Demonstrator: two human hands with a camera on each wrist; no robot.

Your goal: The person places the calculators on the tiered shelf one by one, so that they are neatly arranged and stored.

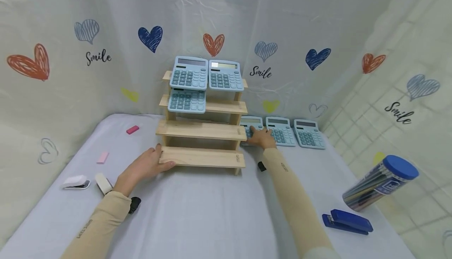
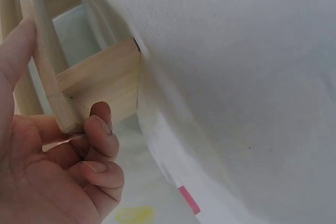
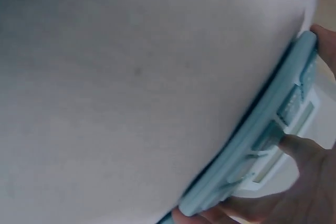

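A four-step wooden display rack stands on the table in the head view. My left hand grips the left end of its lowest step, with the thumb along the board and the other fingers curled at its end. To the right of the rack, my right hand holds a light blue calculator by its edges. In the right wrist view one finger touches the keys of that calculator, seen side-on, close over the cloth. Two calculators lean on the top step, and another calculator sits below at the left.
Two more calculators lie at the back right. Further right are a blue stapler and a tilted tub of pencils. Two erasers and two white staplers lie left. A hanging heart-print sheet backs the table.
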